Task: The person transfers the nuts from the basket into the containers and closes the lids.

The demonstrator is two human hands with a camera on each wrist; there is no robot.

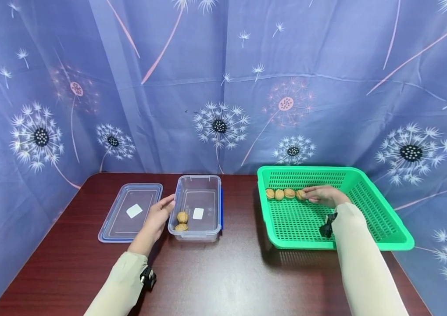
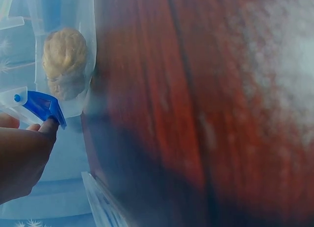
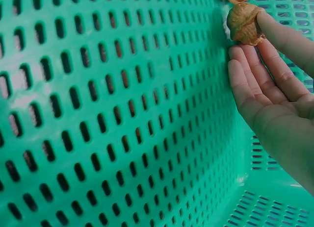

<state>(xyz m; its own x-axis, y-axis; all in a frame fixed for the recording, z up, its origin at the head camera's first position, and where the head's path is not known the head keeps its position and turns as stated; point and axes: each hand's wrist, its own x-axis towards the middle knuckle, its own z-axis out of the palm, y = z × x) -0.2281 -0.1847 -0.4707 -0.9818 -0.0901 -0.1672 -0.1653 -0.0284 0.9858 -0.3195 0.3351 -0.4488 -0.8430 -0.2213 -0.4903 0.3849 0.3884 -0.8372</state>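
Right hand (image 1: 327,195): one walnut (image 1: 299,194) pinched at fingertips, row's end, in green basket (image 1: 306,245); an even pinch suits the round shell. Left hand (image 1: 156,220): fingers extended, touching side of clear container (image 1: 195,233); light pressure best, lest it slide.

The person wears a pale cream fabric left sleeve (image 1: 118,283); a matching cream fabric right sleeve (image 1: 365,263); a small, blocky black left-wrist device (image 1: 149,278) with a shiny light spot; and a small, angular black right-wrist device (image 1: 327,226).

A green basket (image 1: 304,244) holds four rowed walnuts (image 1: 289,193), a clear box (image 1: 201,197) two
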